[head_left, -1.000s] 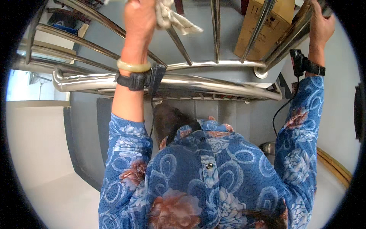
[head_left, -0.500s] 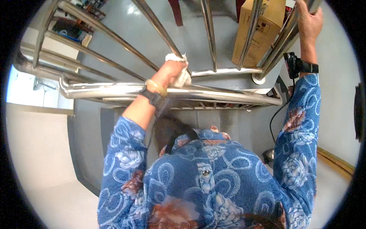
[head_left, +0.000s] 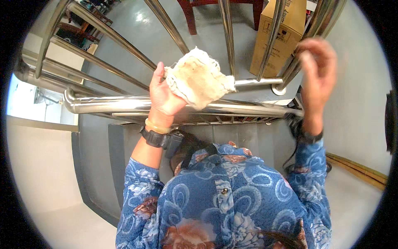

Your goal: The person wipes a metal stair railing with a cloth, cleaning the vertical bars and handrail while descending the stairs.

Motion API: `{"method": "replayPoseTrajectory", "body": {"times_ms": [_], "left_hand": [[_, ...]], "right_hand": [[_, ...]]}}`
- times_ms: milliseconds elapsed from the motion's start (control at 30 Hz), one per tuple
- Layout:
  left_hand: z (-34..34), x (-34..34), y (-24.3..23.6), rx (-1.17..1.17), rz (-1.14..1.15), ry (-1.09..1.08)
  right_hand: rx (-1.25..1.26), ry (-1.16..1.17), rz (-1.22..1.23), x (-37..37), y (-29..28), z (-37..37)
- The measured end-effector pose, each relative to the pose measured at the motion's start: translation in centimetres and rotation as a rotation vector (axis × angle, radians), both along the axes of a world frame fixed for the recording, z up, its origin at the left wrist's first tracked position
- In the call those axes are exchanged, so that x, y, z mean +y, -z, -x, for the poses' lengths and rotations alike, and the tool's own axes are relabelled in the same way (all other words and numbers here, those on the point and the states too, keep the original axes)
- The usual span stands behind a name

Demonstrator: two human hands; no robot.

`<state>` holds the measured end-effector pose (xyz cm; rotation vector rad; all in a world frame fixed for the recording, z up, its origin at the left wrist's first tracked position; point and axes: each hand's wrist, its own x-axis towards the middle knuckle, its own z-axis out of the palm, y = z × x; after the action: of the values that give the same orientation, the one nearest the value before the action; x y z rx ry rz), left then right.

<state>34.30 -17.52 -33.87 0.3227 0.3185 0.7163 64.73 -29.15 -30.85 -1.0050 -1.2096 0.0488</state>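
Note:
My left hand (head_left: pixel 166 97) is turned palm up above the horizontal steel handrail (head_left: pixel 124 103), holding a cream cloth (head_left: pixel 199 74) with a tan, stained middle. The cloth lies spread over the palm and hides most of the fingers; the thumb shows at its left. Steel balusters (head_left: pixel 228 41) run behind the cloth. At the right, my right hand (head_left: pixel 317 74), blurred, hangs beside the railing's thick right bar with its fingers bent but apart from the thumb, holding nothing I can see.
A tall cardboard box (head_left: pixel 282 54) stands behind the bars, beside a dark red wooden furniture leg (head_left: pixel 192 20). Gray steps (head_left: pixel 116 149) lie below the railing, bordered by a white wall (head_left: pixel 45 170). Yellowish poles (head_left: pixel 356 170) lie along the right side.
The cloth, bunched on a bar half a second ago, is now spread on my upturned left palm. My right hand has let go of the bar and moved down and inward.

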Motion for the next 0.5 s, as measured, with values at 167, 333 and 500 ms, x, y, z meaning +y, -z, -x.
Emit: {"method": "replayPoseTrajectory", "body": {"times_ms": [167, 333, 500], "left_hand": [[-4.5, -2.2, -3.2, 0.128, -0.278, 0.017], [-8.5, -5.1, -3.7, 0.535, -1.489, 0.494], [-5.7, -5.2, -5.2, 0.767, -1.561, 0.090]], "right_hand": [[0.611, -0.763, 0.540, -1.8, 5.8, 7.8], [1.115, -1.019, 0.476, -0.7, 10.3, 10.0], [-0.148, -0.162, 0.503, -1.3, 5.3, 8.8]]}}
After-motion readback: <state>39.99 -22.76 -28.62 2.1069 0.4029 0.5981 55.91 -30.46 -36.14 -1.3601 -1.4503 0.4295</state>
